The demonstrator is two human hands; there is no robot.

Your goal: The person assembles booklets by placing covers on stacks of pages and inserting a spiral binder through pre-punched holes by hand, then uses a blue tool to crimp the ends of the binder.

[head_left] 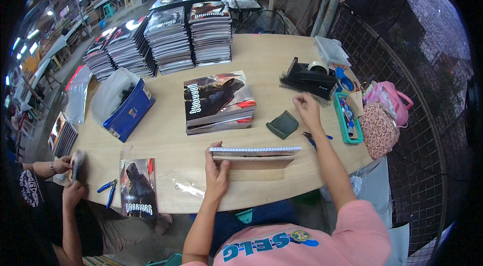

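My left hand (217, 171) grips the left end of a notebook (255, 156) with punched holes along its top edge, resting on the wooden table (266, 55). My right hand (307, 109) is stretched out toward a bundle of black spiral binding coils (302, 87) by a black tape dispenser (313, 75); its fingers are apart and hold nothing. A short stack of printed-cover notebooks (217, 102) lies just beyond the held notebook. A dark green cloth pad (283, 124) sits between the stack and my right hand.
Tall notebook stacks (168, 39) line the far left of the table. A blue box with a plastic bag (123, 102) stands at left. A co-worker's hands (70, 175) hold a notebook at lower left, beside blue pliers (108, 188) and a finished notebook (138, 190). A green basket (347, 117) and bags (382, 115) sit right.
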